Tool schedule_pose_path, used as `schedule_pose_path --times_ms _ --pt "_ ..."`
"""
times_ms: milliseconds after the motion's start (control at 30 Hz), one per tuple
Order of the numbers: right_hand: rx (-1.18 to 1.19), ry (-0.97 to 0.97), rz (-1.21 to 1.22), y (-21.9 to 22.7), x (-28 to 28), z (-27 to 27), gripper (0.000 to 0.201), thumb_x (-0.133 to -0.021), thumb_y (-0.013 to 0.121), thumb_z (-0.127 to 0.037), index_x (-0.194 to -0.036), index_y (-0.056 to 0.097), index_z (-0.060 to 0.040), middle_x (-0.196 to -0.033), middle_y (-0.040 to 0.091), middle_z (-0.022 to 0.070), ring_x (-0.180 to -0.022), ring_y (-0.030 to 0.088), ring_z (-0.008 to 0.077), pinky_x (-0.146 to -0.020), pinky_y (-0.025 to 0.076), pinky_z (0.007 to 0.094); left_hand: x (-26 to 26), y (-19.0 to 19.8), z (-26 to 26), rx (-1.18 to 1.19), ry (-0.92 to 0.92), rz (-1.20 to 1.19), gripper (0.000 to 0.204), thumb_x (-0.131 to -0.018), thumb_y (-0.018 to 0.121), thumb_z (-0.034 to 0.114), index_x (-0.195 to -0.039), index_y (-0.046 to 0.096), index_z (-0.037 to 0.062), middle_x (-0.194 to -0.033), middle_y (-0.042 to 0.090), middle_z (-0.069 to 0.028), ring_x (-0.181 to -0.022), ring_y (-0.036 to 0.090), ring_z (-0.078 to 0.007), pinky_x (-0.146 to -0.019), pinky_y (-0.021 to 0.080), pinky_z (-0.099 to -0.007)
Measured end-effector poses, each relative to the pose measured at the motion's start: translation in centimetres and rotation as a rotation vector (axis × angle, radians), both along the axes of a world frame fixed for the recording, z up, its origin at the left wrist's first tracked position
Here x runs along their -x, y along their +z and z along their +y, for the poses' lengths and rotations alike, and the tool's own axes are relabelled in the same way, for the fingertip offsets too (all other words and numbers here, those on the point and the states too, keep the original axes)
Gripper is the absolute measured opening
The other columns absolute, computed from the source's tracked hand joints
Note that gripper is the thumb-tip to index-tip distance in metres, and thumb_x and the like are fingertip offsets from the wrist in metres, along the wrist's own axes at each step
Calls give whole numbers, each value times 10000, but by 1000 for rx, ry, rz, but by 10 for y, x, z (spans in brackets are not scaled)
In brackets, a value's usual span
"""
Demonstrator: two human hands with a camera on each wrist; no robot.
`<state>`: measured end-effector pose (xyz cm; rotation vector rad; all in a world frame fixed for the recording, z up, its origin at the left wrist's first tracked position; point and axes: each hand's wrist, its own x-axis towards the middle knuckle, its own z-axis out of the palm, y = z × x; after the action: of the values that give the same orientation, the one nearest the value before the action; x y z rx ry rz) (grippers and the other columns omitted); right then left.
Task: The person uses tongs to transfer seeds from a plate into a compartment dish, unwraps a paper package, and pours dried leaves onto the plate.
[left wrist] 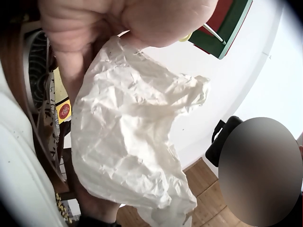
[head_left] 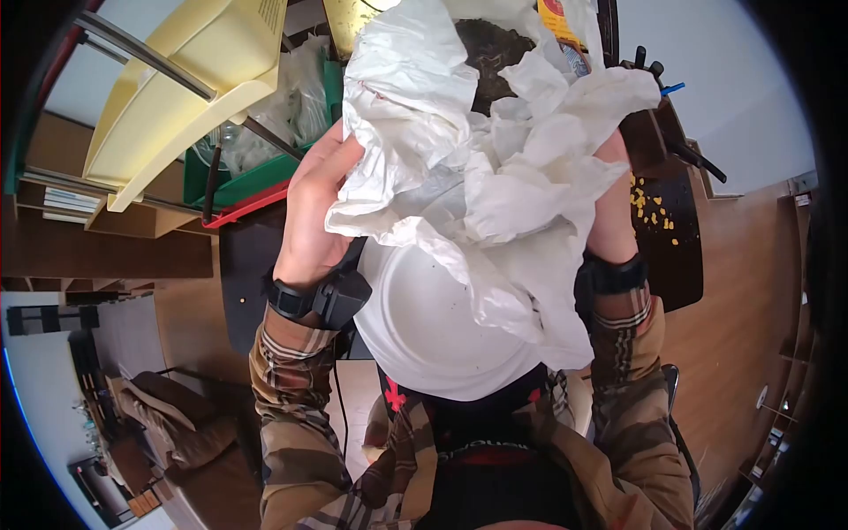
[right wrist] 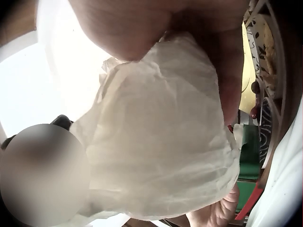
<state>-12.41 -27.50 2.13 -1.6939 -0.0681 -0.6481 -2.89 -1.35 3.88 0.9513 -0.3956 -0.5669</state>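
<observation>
A large crumpled sheet of white paper [head_left: 530, 194] hangs between my two hands in the head view. My left hand [head_left: 314, 199] grips its left side, with the thumb along the edge. The right hand [head_left: 616, 208] holds the other side, its fingers mostly hidden behind the paper. In the left wrist view the creased paper [left wrist: 128, 127] comes out from between thumb and fingers; the right wrist view shows the same sheet [right wrist: 161, 127] pinched under the right hand. Below it, close to my body, is a round white dish [head_left: 433, 309] with a wide rim and a few dark specks.
On the left stand a green crate [head_left: 225, 187] with clear plastic bags [head_left: 305, 84] and a pale yellow bin [head_left: 181, 79] on metal rails. Beyond the paper lie a dark clump [head_left: 495, 57] and a yellow packet [head_left: 558, 22]. Yellow bits [head_left: 652, 212] are scattered on the dark tabletop [head_left: 676, 265] at right.
</observation>
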Motion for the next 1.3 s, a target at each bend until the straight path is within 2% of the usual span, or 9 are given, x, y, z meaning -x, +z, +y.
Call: schedule_pose_path --times_ms 100,167,233,467,667,967,1067,1200,1300 --pt "81 -12 -18 0 2 -3 377 -953 609 -107 -1305 583 27 -1249 623 98 -1136 611 185 -954 491 312 -6 -5 4 208 -236 6 465 -1038 470 174 -1446 440 -46 -1336 611 -112 -1153 633 -178 -1000 478 -305" --pt "19 13 -4 -3 1 -7 406 -930 634 -100 -1306 578 40 -1254 619 110 -1141 610 203 -962 488 318 2 7 -1 -270 39 -162 449 -1035 462 168 -1424 451 -57 -1330 615 -129 -1136 654 -182 -957 523 -301" --pt "379 -54 -216 -8 -2 -13 413 -924 637 -90 -1315 580 32 -1299 610 115 -1174 603 232 -990 479 333 3 8 -1 -153 16 -37 442 -1038 451 169 -1416 455 -61 -1324 616 -136 -1137 660 -182 -925 545 -294" --pt "391 -41 -184 -20 -7 -21 416 -936 625 -105 -1327 573 26 -1310 606 112 -1184 599 235 -996 477 335 4 9 -15 -227 -26 71 454 -1034 605 285 -1332 538 -51 -1162 696 -103 -983 707 -127 -827 583 -267" --pt "406 -32 -187 -19 30 5 419 -947 613 -119 -1339 566 19 -1320 602 110 -1194 595 238 -1002 475 338 5 4 -14 -188 213 82 370 -1041 594 228 -1317 558 -16 -1077 714 -67 -879 708 -101 -719 584 -255" --pt "435 -57 -167 -31 35 -18 424 -964 596 -141 -1358 555 10 -1336 597 106 -1209 589 242 -1011 472 342 16 20 -16 -197 98 43 412 -1016 604 130 -1387 506 -20 -1274 650 -120 -1109 668 -185 -903 569 -326" --pt "447 -59 -168 -31 21 -26 425 -970 590 -148 -1364 551 7 -1341 595 105 -1214 587 244 -1014 471 344 12 28 -14 -333 -22 -10 468 -1009 625 185 -1401 491 -34 -1282 650 -125 -1105 674 -177 -908 566 -320" --pt "464 -61 -165 -31 31 -27 428 -977 582 -157 -1372 546 3 -1348 593 103 -1221 585 246 -1018 469 346 11 43 -34 -222 148 61 532 -1007 612 389 -1290 588 -61 -1167 700 -114 -976 697 -120 -776 557 -228" --pt "467 -61 -161 -32 26 -27 429 -983 576 -164 -1378 543 -1 -1353 591 102 -1226 583 247 -1021 468 347 -8 37 -33 -491 139 -70 511 -1003 625 405 -1230 640 -53 -1047 726 -84 -909 660 -107 -763 498 -231"
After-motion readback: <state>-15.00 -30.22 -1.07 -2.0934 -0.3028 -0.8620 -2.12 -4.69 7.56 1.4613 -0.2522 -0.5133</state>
